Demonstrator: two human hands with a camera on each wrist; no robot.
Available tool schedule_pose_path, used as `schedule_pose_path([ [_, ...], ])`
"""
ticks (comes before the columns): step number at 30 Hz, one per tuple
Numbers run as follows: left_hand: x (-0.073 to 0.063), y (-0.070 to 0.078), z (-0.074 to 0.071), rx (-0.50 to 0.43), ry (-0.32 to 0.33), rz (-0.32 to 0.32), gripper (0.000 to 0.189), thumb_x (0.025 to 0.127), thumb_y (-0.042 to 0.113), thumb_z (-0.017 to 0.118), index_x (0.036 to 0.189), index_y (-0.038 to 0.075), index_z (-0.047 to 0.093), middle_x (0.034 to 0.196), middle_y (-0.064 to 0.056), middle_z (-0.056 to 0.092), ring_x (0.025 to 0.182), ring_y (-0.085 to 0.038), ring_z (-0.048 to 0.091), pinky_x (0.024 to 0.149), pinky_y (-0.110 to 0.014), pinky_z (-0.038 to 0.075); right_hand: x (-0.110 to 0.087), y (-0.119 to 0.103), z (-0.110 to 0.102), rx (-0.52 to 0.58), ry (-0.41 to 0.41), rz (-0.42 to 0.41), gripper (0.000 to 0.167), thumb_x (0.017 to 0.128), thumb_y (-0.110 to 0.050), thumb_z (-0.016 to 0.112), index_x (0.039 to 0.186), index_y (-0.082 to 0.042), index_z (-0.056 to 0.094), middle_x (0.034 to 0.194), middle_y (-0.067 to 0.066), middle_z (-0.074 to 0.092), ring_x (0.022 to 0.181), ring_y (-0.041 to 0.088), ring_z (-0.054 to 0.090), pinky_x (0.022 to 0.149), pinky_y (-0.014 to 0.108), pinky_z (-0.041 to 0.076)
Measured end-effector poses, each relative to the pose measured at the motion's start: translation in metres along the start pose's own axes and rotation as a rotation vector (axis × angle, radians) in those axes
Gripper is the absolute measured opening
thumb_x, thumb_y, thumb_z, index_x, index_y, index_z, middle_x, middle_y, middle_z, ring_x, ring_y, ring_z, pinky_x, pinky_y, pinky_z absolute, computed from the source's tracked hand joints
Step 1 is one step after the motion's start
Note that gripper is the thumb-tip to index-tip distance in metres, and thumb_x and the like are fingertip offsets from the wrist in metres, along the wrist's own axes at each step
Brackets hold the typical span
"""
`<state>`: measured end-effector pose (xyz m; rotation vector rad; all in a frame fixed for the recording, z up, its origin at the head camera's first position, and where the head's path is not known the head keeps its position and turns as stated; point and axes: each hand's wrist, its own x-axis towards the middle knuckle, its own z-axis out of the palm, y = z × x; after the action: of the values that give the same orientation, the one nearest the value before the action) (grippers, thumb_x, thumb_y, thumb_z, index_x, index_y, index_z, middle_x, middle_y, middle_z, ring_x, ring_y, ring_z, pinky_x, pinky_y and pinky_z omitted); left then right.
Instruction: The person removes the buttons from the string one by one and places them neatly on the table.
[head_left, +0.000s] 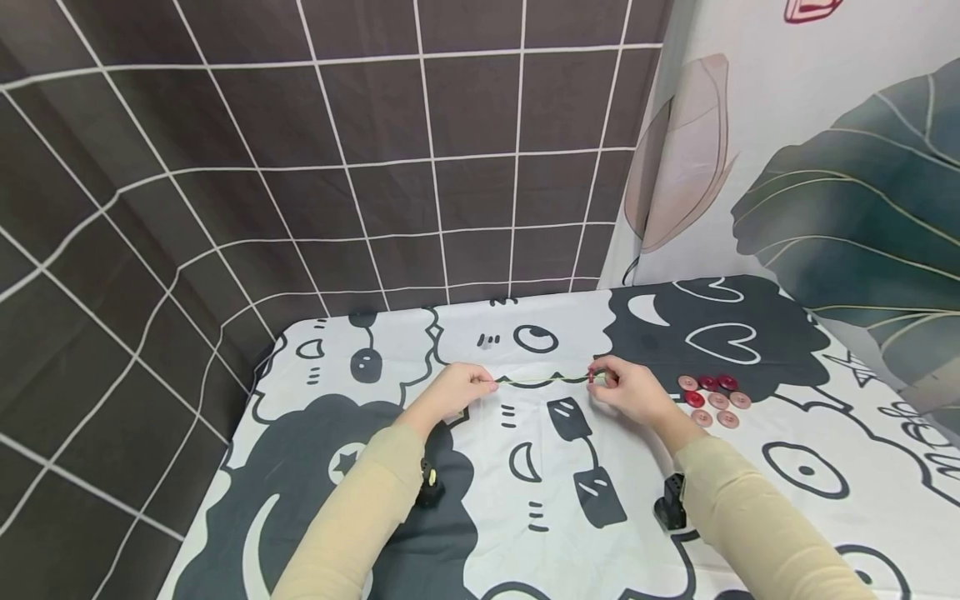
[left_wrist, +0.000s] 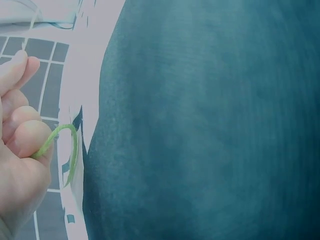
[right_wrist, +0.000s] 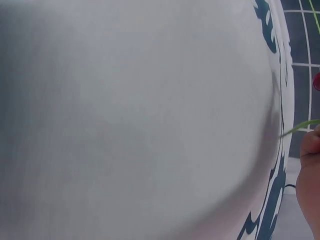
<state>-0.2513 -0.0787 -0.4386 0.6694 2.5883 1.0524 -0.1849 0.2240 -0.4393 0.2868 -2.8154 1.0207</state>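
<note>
A thin green string (head_left: pixel 536 381) stretches nearly straight between my two hands above the patterned cloth. My left hand (head_left: pixel 459 389) pinches its left part between thumb and index finger. Its tail (left_wrist: pixel 75 145) curls out past the left hand's folded lower fingers in the left wrist view. My right hand (head_left: pixel 630 392) grips the other end of the string, with a red button (head_left: pixel 591 377) edge-on at its fingertips. In the right wrist view that button (right_wrist: pixel 317 81) is partly cut off by the frame, and a green string end (right_wrist: pixel 297 127) sticks out beside the hand.
Several pink buttons (head_left: pixel 718 401) and dark red buttons (head_left: pixel 707 382) lie loosely grouped to the right of my right hand. A black-and-white cartoon cloth (head_left: pixel 555 550) covers the table. Behind it hangs a dark grid curtain (head_left: pixel 480 108), with a leaf-print curtain (head_left: pixel 780 100) at right.
</note>
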Motion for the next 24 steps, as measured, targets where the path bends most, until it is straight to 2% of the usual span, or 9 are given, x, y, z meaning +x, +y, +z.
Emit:
schedule_pose_path([
  [7, -0.001, 0.002, 0.000, -0.014, 0.014, 0.006, 0.018, 0.090, 0.030, 0.062, 0.082, 0.015, 0.067, 0.065, 0.002, 0.053, 0.064, -0.015, 0.051, 0.059, -0.029, 0.043, -0.006, 0.003, -0.008, -0.004, -0.005, 0.033, 0.028, 0.083, -0.017, 0.066, 0.108, -0.006, 0.062, 0.065, -0.004, 0.042, 0.056, 0.012, 0.040, 0.055, 0.027, 0.033],
  [16, -0.001, -0.001, 0.001, -0.193, 0.075, 0.010, 0.012, 0.089, 0.024, 0.064, 0.088, 0.014, 0.070, 0.059, 0.002, 0.045, 0.056, -0.014, 0.042, 0.053, -0.028, 0.038, -0.009, 0.010, -0.009, -0.007, 0.007, 0.034, 0.028, 0.082, -0.016, 0.067, 0.107, -0.004, 0.062, 0.064, -0.004, 0.042, 0.054, 0.012, 0.039, 0.054, 0.027, 0.033],
  [24, -0.003, -0.001, 0.000, -0.170, 0.062, 0.004, 0.012, 0.088, 0.024, 0.065, 0.085, 0.013, 0.070, 0.059, 0.002, 0.046, 0.058, -0.014, 0.044, 0.055, -0.028, 0.039, -0.012, 0.014, -0.014, -0.002, 0.003, 0.044, 0.026, 0.083, -0.018, 0.067, 0.106, -0.006, 0.061, 0.065, -0.004, 0.042, 0.053, 0.010, 0.039, 0.051, 0.025, 0.032],
])
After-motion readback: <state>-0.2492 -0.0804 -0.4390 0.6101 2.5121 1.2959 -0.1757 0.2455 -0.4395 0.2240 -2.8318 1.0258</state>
